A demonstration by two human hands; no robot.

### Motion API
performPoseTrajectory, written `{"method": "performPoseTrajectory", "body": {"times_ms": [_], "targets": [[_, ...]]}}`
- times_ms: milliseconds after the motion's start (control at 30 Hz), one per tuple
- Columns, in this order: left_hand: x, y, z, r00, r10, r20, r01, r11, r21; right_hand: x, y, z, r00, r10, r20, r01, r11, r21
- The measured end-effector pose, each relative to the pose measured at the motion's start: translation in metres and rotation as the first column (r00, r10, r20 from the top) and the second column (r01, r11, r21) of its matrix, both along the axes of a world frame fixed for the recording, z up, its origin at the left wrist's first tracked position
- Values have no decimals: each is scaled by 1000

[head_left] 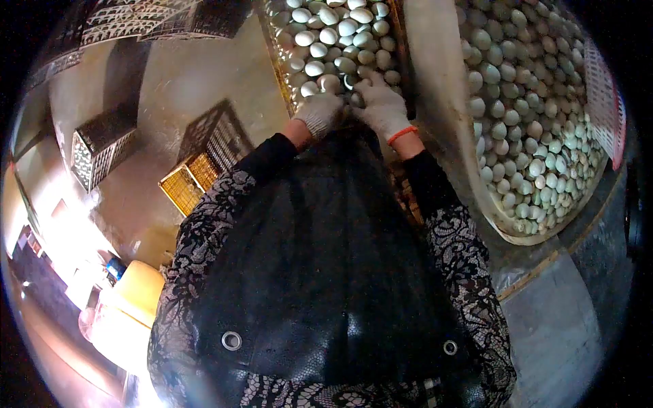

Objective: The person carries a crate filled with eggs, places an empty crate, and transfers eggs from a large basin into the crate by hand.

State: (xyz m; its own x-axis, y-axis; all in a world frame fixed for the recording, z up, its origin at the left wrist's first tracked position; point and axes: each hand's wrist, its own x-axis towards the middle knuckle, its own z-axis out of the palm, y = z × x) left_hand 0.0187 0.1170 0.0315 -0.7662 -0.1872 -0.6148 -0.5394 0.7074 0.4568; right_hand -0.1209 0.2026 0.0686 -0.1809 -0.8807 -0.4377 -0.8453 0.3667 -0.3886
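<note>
Both hands wear pale knitted gloves and reach to the near end of a long tray with many whitish eggs. My left hand is at the tray's near left corner, fingers curled inward; what they hold, if anything, is hidden. To its right, my right hand has its fingers spread over the nearest eggs, with a red band at the wrist. Nothing shows gripped in it.
On the right stands a large pale-rimmed container full of eggs, a pinkish crate at its far side. To the left are a yellow crate and a dark crate. A yellow object sits lower left.
</note>
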Motion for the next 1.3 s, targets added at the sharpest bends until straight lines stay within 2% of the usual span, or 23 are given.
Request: {"method": "performPoseTrajectory", "body": {"times_ms": [33,100,133,267,333,367,400,433,500,533,633,700,733,800,867,900,967,1033,1067,1167,1233,1267,1300], "targets": [[10,1,3,1000,4,4,-4,1000,1,3,-3,-15,1000,4,4,-4,1000,1],[25,0,7,959,140,-246,-156,987,-46,13,-11,-37,983,172,-56,-161,973,163],[26,1,5,959,147,-243,-163,986,-46,18,-19,-35,979,192,-67,-166,946,278],[32,4,0,951,188,-247,-214,973,-82,23,-14,-48,967,230,-106,-205,956,208],[37,2,-5,924,265,-274,-293,954,-63,18,-5,-36,977,176,117,-188,977,102],[43,2,-13,827,457,-327,-451,887,100,20,1,-34,976,182,120,-195,975,104],[46,0,-12,693,634,-344,-576,773,265,22,7,-33,996,46,72,-47,999,1],[50,-2,-11,691,638,-340,-581,770,265,23,12,-33,994,-98,38,102,989,-109],[54,-10,-8,403,905,134,-701,211,681,21,17,-43,992,-111,53,114,992,-55],[59,-11,-6,292,918,269,-668,-5,744,25,21,-60,996,-83,-30,82,996,-33],[72,-17,8,195,932,307,-615,-128,778,28,15,-85,988,13,-156,-3,998,61],[76,-13,12,143,947,286,-610,-143,779,29,8,-83,976,77,-204,-50,990,133],[82,-13,8,216,976,21,-635,124,762,30,1,-73,988,28,-150,1,982,190],[95,-14,2,295,924,-243,-637,380,671,34,-8,-52,995,-23,-101,47,969,243],[102,-16,1,196,976,92,-726,81,682,34,-9,-35,972,-218,-88,209,973,-98],[104,-16,5,194,977,87,-721,81,688,30,-11,-37,972,-215,-96,205,973,-103],[109,-18,16,95,912,400,-655,-246,715,16,-13,-56,811,-484,329,544,831,-116],[120,-17,14,146,922,360,-630,-194,752,-1,-20,-77,661,-389,642,571,815,-94],[124,-14,14,80,923,376,-607,-254,753,-8,-24,-74,611,-503,611,634,773,2],[138,-4,10,-62,931,358,-609,-320,726,-15,-40,-91,721,-340,603,517,844,-143],[150,-1,10,118,993,-6,-745,92,660,12,-67,-38,598,-491,633,665,745,-51],[154,-4,0,-124,906,406,-676,-376,633,12,-74,-54,945,-207,255,312,808,-500],[160,-3,-6,-129,908,399,-672,-376,638,19,-84,-61,895,-185,406,373,809,-454]]}}
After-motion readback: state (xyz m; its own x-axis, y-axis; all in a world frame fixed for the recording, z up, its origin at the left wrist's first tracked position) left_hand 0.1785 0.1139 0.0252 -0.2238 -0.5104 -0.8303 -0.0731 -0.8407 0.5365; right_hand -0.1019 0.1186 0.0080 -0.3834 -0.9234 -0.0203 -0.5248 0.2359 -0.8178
